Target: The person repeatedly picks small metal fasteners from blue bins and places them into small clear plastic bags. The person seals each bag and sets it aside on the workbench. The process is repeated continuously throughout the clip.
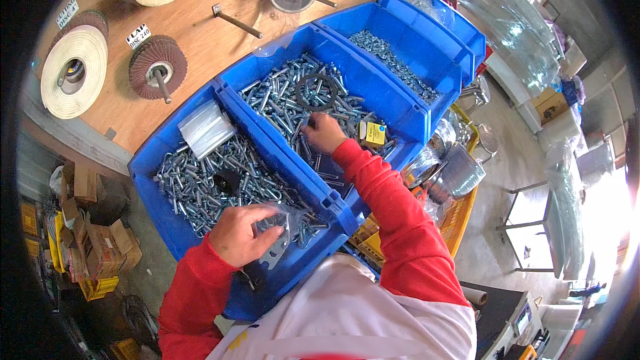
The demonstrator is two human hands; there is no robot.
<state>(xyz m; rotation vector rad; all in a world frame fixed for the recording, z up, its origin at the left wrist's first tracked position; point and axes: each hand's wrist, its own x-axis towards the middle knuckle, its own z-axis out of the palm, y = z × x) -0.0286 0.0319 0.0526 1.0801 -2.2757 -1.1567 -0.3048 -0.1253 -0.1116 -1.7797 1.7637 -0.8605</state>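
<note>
My left hand (245, 235) is closed on a clear plastic bag (275, 235) over the front of the left blue bin (257, 299). This bin holds a heap of metal bolts or anchors (190, 190), a translucent packet (207, 129) and a black piece (229, 181). Inside the middle blue bin (377, 87), my right hand (325, 133) reaches into loose bolts (273, 93) with its fingers curled together. Whatever those fingers grip is hidden. A dark ring (299, 97) lies above this hand on the bolts, and a small yellow box (372, 133) sits to its right.
Small metal fasteners (393, 63) fill part of another blue bin beyond. On the wooden board (193, 33), discs hang on pegs, including a flap disc (157, 68); a bare peg (238, 22) juts out. A yellow crate (467, 217) with metal parts stands right; cardboard boxes (100, 247) lie left.
</note>
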